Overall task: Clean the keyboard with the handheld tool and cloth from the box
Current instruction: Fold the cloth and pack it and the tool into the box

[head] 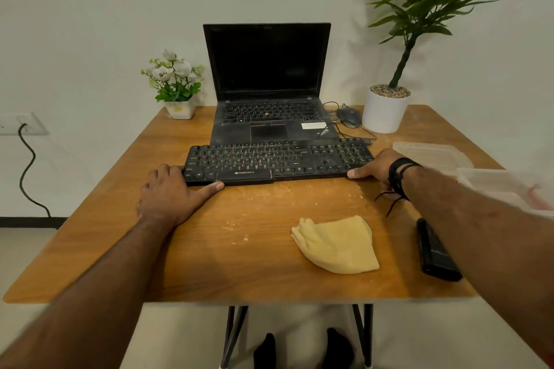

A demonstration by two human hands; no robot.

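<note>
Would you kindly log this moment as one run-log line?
left hand: on keyboard left end | right hand: on right end | cloth: on table, untouched | tool: beside cloth, idle

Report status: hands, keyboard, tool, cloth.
Left hand and right hand grip keyboard ends. Cloth and handheld tool lie untouched on table. Nothing in the way.

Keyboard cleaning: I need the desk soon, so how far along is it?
Done: cloth and tool are out of the box, lying on the table. In hand: both hands, left and right, hold the keyboard ends. Left: brushing and wiping; dust shows.
</note>
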